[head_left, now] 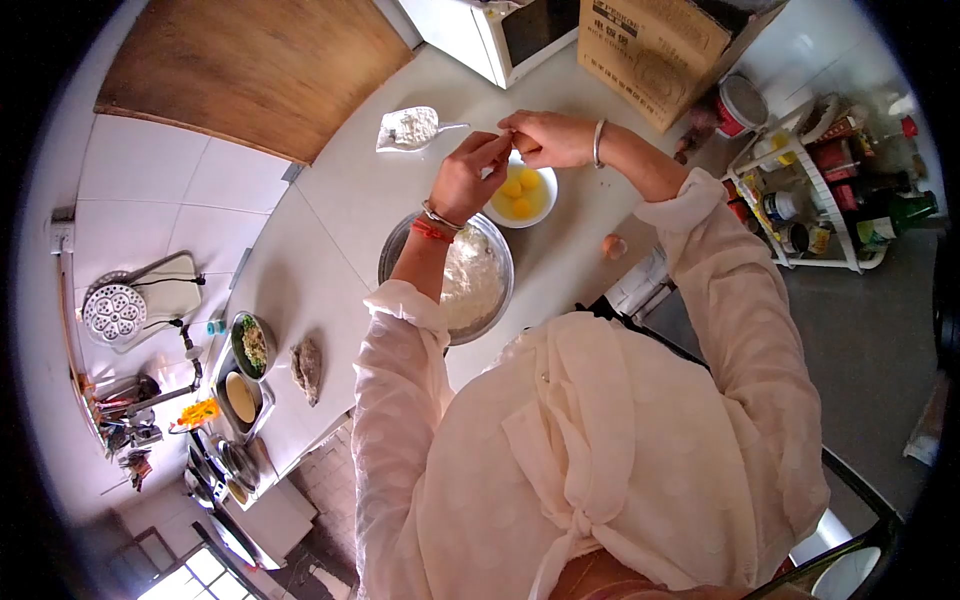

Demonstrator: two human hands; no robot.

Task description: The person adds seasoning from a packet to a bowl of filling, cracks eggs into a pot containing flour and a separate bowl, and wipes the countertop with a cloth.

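Observation:
My left hand [468,180] and my right hand [552,138] meet with fingertips pinched together, above the far rim of a white bowl [547,207]. Both are closed, and the fingers hide whatever is between them. Several egg yolks [521,190] lie in that bowl. Beneath my left wrist stands a metal basin [505,290] holding white flour [468,280]. A scoop [408,129] with white powder lies beyond my left hand. On the counter, right of the bowls, sits a brown egg or piece of eggshell [614,246].
A cardboard box [650,60] and a white appliance [460,40] stand at the back. To the right is a white rack [815,195] of bottles and jars. Along the left counter are a bowl of chopped food [252,345], a lumpy greyish thing [306,369] and a metal tray [262,405].

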